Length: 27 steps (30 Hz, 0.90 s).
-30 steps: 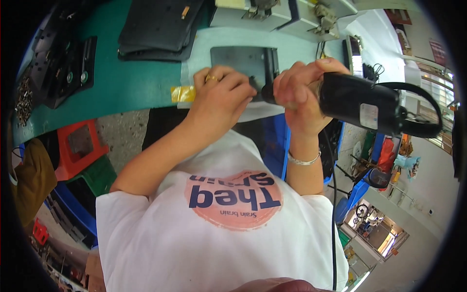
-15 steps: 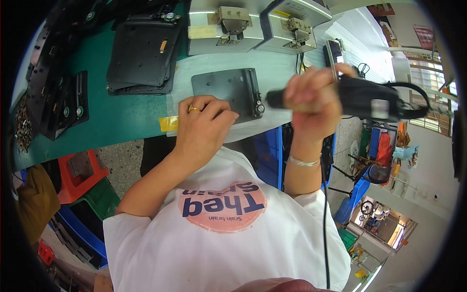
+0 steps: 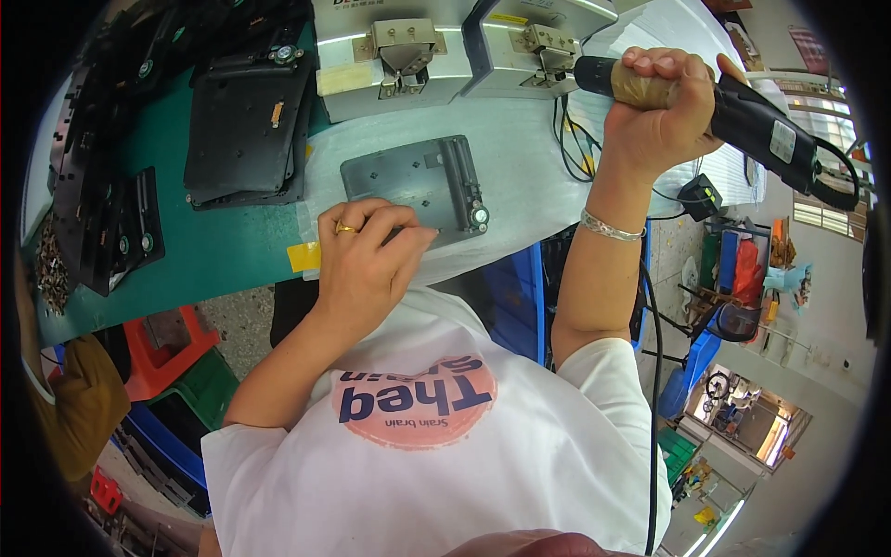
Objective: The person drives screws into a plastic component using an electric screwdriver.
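A dark flat panel (image 3: 399,176) with a raised bar along its right side lies on a white foam sheet. A small round fitting (image 3: 479,215) sits at the bar's near end. Over the panel's near edge, my left hand (image 3: 367,246) has its fingers bent and closed, resting on it; the fingertips' undersides are hidden. Raised to the right and away from the panel, my right hand (image 3: 664,116) is wrapped around a black corded electric screwdriver (image 3: 766,135) with a tan-taped grip. The tool lies nearly level, its dark front end to the left.
Two grey machines (image 3: 385,79) with metal fittings stand behind the panel. Stacked dark panels (image 3: 241,130) lie to the left on the green table (image 3: 200,251). A pile of small metal parts (image 3: 48,269) is at far left. Black cables (image 3: 571,139) run near my right forearm.
My right hand has lifted the electric screwdriver up and to the right, away from the panel. My left hand remains at the panel's near edge. The whole view has shifted slightly.
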Available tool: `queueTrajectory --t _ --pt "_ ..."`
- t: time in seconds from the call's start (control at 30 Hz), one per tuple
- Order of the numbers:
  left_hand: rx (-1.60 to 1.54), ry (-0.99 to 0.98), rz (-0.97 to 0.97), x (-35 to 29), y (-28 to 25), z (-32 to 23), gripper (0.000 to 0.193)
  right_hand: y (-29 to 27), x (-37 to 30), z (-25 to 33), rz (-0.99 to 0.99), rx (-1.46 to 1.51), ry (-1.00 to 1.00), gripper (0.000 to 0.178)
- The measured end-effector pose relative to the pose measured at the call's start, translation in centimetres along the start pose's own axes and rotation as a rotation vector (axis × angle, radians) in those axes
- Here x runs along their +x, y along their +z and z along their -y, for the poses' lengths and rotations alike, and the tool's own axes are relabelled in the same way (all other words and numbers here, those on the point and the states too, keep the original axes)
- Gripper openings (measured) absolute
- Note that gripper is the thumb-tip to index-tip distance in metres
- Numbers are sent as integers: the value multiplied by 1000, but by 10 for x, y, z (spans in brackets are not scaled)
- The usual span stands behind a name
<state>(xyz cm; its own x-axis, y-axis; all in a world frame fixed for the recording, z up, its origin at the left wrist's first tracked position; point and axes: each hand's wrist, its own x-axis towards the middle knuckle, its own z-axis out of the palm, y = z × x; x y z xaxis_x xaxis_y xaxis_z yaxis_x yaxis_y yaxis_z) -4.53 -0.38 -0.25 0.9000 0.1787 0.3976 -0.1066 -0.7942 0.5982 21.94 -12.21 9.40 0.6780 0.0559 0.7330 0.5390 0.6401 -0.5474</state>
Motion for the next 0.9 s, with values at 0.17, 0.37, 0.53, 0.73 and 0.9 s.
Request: queueTrajectory --t 0.17,0.37,0.53,0.73,0.9 --pt "8 1 -6 1 0 0 15 -8 1 -2 39 -118 22 39" --pt "10 7 -15 2 0 -1 16 0 1 -3 -9 -30 -25 36" --pt "-9 -5 -5 1 0 -2 16 1 -3 0 -49 -26 22 36" --pt "12 -1 -2 1 0 -2 16 -2 -3 2 -34 -65 36 34" --pt "13 5 -8 2 0 -2 16 1 -3 5 -48 -49 29 33"
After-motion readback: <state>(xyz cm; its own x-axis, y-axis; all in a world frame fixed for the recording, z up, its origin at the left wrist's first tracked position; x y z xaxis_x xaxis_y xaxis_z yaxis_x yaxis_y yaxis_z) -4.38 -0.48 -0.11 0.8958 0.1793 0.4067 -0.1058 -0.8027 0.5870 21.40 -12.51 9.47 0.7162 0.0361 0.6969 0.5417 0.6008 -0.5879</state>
